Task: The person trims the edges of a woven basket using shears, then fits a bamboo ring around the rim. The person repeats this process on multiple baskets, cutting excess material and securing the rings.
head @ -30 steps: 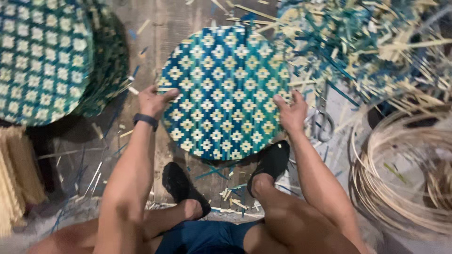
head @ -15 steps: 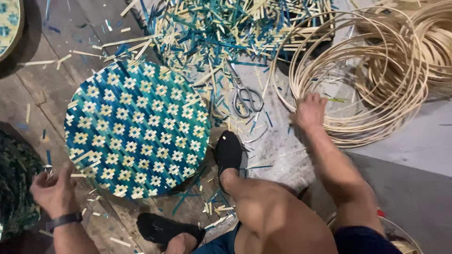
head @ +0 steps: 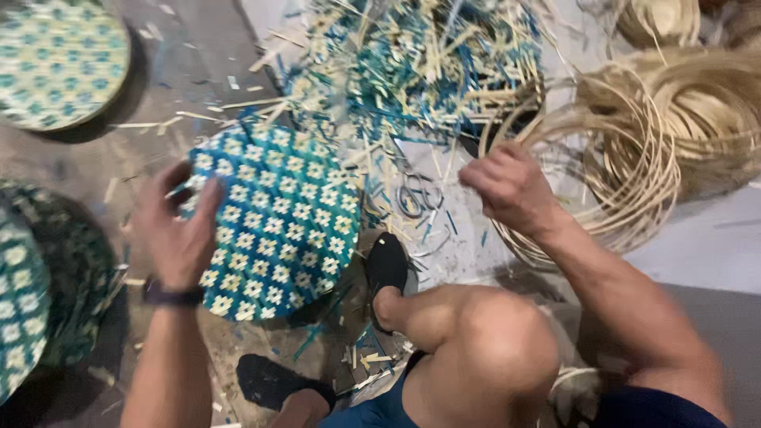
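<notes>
A round woven mat [head: 273, 230] in blue, green and cream lies on the floor in front of me. My left hand [head: 181, 230], with a dark wristband, rests on the mat's left edge, fingers laid over the weave and the thumb at the rim. My right hand [head: 511, 189] hovers at the left rim of a coil of thin rattan hoops [head: 634, 170]. Its fingers are curled, and I cannot see whether a hoop is between them.
A heap of blue and pale bamboo offcuts [head: 412, 71] lies behind the mat, with scissors [head: 412, 198] beside it. More woven mats sit at top left [head: 59, 59] and stacked at left [head: 40, 293]. Further rattan coils [head: 705, 103] lie right. My black shoes [head: 387, 265] flank the mat.
My left hand has come up from the floor onto the mat's left edge. My right hand has drawn back from inside the rattan coil to its left rim. The view has shifted closer.
</notes>
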